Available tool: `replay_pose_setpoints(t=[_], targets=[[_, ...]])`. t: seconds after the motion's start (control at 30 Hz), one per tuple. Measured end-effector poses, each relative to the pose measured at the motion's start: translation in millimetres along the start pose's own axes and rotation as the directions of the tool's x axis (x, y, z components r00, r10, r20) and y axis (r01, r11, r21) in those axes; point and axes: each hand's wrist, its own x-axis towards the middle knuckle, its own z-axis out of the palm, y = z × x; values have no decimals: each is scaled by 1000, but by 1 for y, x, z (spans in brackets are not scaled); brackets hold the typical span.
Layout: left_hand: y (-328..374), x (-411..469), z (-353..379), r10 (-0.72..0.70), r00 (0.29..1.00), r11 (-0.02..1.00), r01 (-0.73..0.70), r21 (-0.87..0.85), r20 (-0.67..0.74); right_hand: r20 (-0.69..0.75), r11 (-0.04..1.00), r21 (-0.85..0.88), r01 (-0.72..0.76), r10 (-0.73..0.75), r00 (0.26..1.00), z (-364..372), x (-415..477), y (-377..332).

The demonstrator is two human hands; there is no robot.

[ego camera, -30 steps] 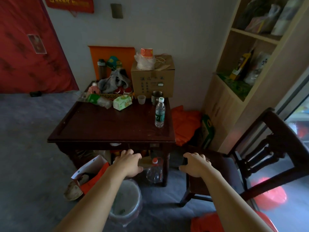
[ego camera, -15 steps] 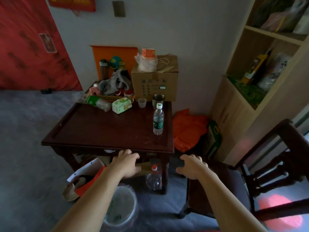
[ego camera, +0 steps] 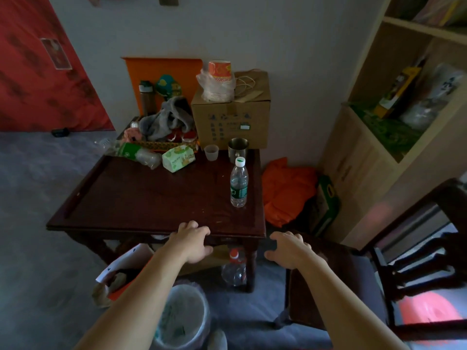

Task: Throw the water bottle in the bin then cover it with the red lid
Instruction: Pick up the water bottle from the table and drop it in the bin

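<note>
A clear water bottle with a white cap and green label stands upright near the right edge of the dark wooden table. On the floor below the table's front stands the bin, lined with a pale plastic bag and uncovered. A red round shape, possibly the lid, shows on the floor through the chair's back at the lower right. My left hand hovers at the table's front edge, fingers apart and empty. My right hand hangs in front of the table's right corner, also empty and spread.
A dark wooden chair stands at the right. A second bottle with a red cap sits under the table by its leg. A cardboard box, metal mug, small cup, tissue pack and clutter fill the table's back. An orange bag lies beside shelves.
The view has moved closer and tilted down over the table. Both hands have advanced toward the table's front edge, still empty. The bottle has not moved.
</note>
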Motion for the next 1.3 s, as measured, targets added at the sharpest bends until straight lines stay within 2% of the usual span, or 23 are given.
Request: replay_pose_setpoints(t=[0.5,0.83,1.1,1.3], targets=[[-44,101,-48,54,997,997,-50,-66,58,-16,996,57,-73,74,997,-36,88,-54],[-47,154,-52,93,993,988,-83,-129,74,29,989,62,-133,132,991,-42,132,-54],[-39,196,-64,50,996,964,-28,-264,79,108,991,111,-81,69,992,-43,190,-43],[-16,230,-67,95,995,908,-84,-411,5,60,987,164,-6,-4,998,-54,229,-26]])
